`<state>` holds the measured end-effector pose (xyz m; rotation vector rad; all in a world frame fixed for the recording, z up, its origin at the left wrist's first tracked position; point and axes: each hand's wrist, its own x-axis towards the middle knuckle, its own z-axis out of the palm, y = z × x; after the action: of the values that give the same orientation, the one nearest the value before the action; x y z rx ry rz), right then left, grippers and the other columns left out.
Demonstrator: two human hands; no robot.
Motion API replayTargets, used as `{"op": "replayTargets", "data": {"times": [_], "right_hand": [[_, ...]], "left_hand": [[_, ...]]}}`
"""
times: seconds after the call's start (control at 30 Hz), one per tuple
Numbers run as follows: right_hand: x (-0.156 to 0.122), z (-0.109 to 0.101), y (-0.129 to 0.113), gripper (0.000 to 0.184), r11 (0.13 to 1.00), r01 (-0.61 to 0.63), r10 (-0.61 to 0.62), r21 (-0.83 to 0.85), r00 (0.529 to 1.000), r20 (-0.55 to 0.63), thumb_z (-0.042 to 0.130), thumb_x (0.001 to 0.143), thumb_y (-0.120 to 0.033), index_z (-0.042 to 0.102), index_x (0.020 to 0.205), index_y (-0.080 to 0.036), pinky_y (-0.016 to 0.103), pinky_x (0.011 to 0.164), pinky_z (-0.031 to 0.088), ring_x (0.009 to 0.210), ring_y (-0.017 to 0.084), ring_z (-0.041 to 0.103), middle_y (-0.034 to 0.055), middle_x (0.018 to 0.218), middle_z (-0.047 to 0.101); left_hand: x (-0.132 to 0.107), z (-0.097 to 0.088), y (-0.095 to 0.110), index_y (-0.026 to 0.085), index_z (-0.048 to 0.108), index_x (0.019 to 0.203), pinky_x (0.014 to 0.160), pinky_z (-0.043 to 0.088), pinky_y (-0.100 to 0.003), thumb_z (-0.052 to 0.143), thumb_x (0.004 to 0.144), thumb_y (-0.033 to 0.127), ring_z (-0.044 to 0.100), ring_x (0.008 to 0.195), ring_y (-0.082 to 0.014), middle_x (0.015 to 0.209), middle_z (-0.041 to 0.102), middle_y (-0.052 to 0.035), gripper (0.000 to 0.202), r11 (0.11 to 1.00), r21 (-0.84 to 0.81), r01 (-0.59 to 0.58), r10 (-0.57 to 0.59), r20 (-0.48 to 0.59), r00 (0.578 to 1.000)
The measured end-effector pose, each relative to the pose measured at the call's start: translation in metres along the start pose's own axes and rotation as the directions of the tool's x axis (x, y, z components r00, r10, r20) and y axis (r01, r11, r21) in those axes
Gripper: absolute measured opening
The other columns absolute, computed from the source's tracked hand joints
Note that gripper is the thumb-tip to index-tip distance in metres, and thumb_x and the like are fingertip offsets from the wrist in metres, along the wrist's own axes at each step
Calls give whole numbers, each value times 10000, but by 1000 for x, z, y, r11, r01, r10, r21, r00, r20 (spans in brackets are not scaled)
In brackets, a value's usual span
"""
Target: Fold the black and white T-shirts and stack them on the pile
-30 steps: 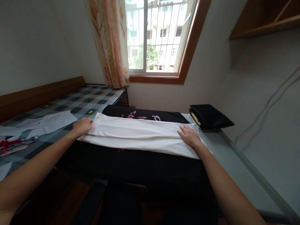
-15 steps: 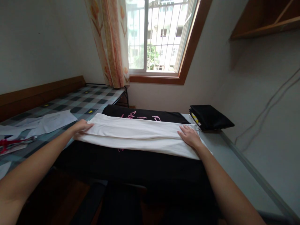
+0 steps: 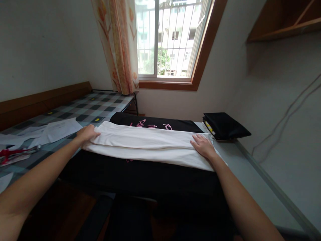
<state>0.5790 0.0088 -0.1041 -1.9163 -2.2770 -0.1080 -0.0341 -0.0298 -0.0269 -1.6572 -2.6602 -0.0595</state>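
Observation:
A long folded white cloth garment (image 3: 147, 140) lies stretched from left to right over a black cloth (image 3: 160, 180) with pink lettering. I cannot make out what kind of garment the white one is. My left hand (image 3: 87, 134) is closed on its left end, the thumb on top and the other fingers mostly hidden. Near the right end, my right hand (image 3: 202, 145) rests flat on the white cloth with its fingers stretched out.
Beyond my right hand, a black folder-like bundle (image 3: 223, 124) sits on the pale table (image 3: 253, 180). At left is a bed with a checked cover (image 3: 100, 103), bearing papers (image 3: 60, 130) and a red-handled tool (image 3: 12, 153). A window (image 3: 173, 40) faces me.
My left hand has shifted very slightly at the left end of the white cloth. My right hand and the cloth look the same.

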Motion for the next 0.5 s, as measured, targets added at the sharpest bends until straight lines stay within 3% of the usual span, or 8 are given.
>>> {"op": "replayTargets", "data": {"times": [0.13,0.3,0.5], "right_hand": [[0,3,2,550,1000,0,0,2,1000,-3,310,969,-464,492,1400,-173,444,1109,291,1372,279,371,127,1489,426],[1,3,2,540,1000,11,-11,4,1000,-20,322,966,-457,502,1389,-172,453,1096,306,1363,285,382,128,1473,447],[0,3,3,536,999,29,-28,17,999,-26,332,964,-436,518,1375,-147,471,1086,320,1348,304,401,152,1469,445]], "left_hand": [[-8,-3,18,170,593,1169,698,460,-345,584,769,383,627,1022,-366,1149,665,-167,454,988,112,-110,111,-3,994],[-25,-9,44,207,632,1075,734,465,-331,551,774,366,635,995,-323,1112,683,-125,350,970,157,-186,176,78,981],[-26,-7,45,157,650,1032,751,495,-409,480,794,447,639,972,-369,1081,681,-187,412,980,180,-83,70,73,995]]}}
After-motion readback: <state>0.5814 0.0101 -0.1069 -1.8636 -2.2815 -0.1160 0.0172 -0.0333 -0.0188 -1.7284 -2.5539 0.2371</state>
